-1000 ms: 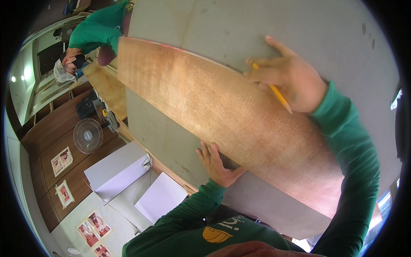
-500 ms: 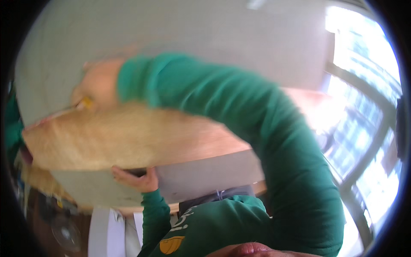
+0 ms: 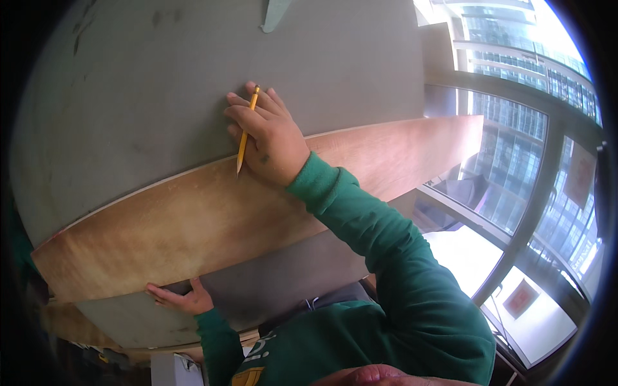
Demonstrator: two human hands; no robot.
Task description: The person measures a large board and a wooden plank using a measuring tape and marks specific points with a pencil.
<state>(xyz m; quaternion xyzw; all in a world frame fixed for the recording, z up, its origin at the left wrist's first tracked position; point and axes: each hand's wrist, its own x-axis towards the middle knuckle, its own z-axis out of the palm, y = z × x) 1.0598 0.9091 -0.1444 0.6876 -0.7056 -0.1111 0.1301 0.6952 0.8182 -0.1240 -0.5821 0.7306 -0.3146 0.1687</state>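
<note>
A long, narrow plywood board [image 3: 154,225] lies slantwise across the grey worktop [image 3: 141,103]. My right hand [image 3: 278,143] reaches over it and rests at its far edge, fingers bent. A yellow pencil [image 3: 243,147] is held in that hand, its sharpened tip pointing down toward the board's far edge. At the near edge, left of my body, my left hand [image 3: 183,300] touches the board with thumb and fingers spread apart. The tips of the left fingers are partly hidden at the edge.
Farther back on the worktop lies a pale green, flat-ended piece [image 3: 275,16]. The board's right end sticks out past the worktop toward large framed windows [image 3: 502,135]. A white box-like object [image 3: 174,370] stands below the worktop's near edge.
My right hand, with the pencil, has swept rightward along the far edge from near the board's left end to about its middle. My left hand stays at the near edge.
</note>
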